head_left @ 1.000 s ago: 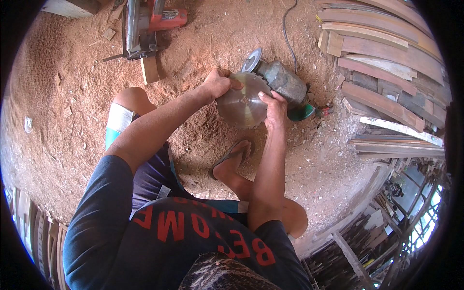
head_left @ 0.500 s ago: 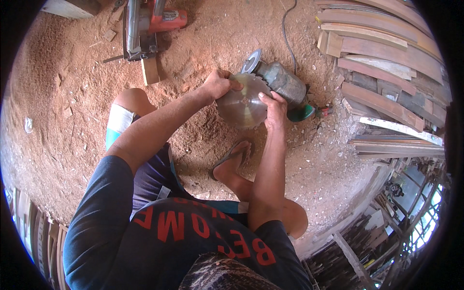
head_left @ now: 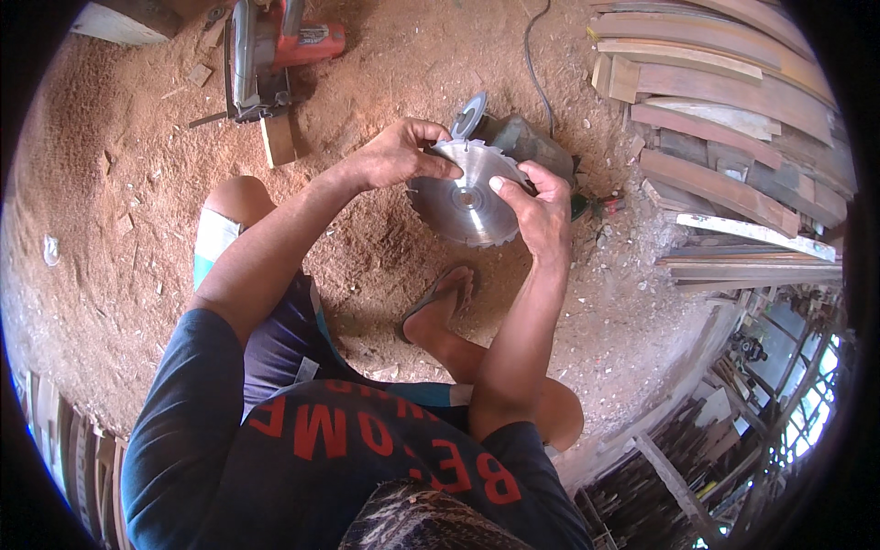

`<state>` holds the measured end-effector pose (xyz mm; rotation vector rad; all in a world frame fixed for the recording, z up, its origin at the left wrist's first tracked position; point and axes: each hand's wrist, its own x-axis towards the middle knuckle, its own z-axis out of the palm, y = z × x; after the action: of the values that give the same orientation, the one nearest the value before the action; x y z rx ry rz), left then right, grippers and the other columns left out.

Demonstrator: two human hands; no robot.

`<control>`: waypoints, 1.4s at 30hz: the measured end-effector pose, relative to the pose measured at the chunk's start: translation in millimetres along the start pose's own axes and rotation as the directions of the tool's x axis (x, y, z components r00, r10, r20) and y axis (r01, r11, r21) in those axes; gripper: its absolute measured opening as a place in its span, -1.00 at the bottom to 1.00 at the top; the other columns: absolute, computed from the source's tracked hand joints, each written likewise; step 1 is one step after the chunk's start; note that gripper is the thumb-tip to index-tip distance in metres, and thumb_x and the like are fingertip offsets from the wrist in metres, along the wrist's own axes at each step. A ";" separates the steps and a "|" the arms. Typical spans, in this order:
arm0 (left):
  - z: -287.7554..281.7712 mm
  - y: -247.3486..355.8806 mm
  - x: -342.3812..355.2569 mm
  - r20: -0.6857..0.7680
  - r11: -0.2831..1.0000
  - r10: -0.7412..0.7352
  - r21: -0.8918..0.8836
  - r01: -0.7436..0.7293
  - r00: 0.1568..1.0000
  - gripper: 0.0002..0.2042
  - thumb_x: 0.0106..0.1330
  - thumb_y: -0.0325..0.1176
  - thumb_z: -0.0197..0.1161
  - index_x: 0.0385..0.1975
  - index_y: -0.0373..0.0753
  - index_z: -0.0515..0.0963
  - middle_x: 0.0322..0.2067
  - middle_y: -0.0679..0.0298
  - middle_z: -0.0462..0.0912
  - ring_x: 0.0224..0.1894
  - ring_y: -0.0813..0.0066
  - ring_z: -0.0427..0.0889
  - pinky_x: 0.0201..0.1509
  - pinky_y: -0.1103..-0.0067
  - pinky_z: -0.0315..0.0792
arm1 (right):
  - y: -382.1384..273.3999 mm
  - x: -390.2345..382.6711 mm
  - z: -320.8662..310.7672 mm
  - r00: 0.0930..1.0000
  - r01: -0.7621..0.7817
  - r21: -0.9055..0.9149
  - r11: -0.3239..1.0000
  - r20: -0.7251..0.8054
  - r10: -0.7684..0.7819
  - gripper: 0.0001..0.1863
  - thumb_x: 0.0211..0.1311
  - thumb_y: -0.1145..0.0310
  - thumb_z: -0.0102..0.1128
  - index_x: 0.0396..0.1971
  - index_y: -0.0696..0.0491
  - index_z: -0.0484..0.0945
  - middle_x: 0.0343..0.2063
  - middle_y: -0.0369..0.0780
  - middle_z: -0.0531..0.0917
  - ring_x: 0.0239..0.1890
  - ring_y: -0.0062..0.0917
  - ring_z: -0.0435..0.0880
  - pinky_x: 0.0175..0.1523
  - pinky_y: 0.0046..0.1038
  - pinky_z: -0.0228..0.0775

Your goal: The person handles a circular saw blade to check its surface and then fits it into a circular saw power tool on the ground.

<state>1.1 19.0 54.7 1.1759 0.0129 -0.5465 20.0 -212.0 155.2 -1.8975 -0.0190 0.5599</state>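
Note:
A round, toothed circular saw blade [head_left: 466, 213] is held between my two hands, its shiny flat face and centre hole turned up toward me. My left hand [head_left: 403, 158] pinches its upper left rim, thumb on the face. On the right rim, my right hand [head_left: 541, 207] grips with the thumb laid across the face and fingers behind. Just beyond the blade lies a bench grinder [head_left: 524, 142] with a grey grinding wheel [head_left: 469, 115] on its left end. The blade and right hand hide part of the grinder. Whether the blade touches the wheel I cannot tell.
A red circular saw [head_left: 307, 44] stands at the far left, by a small wood block [head_left: 278, 140]. Stacked planks [head_left: 715, 165] line the right side. A grey cable [head_left: 538, 73] runs away from the grinder. Sawdust covers the ground [head_left: 367, 257] around my sandalled foot [head_left: 440, 307].
The blade has tilted so its face shows more brightly, with the centre hole now plain. My left hand has shifted slightly left, my right hand slightly right and nearer.

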 end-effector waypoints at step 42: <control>6.0 -52.7 30.2 -0.194 0.952 -0.307 -0.083 0.296 0.932 -0.62 0.19 -0.35 0.50 -0.03 -0.38 0.68 -0.20 0.18 0.78 -0.17 0.43 0.73 0.04 0.49 0.57 | 113.8 29.4 4.9 0.896 -0.235 0.407 0.883 -0.260 0.359 -0.46 0.10 0.54 0.50 0.09 0.37 0.53 -0.10 -0.07 0.71 -0.09 -0.42 0.72 0.10 -0.44 0.54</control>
<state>4.1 -12.6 2.5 1.1820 0.3885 -0.6882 16.1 -244.8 42.3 -1.6083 0.5757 0.4098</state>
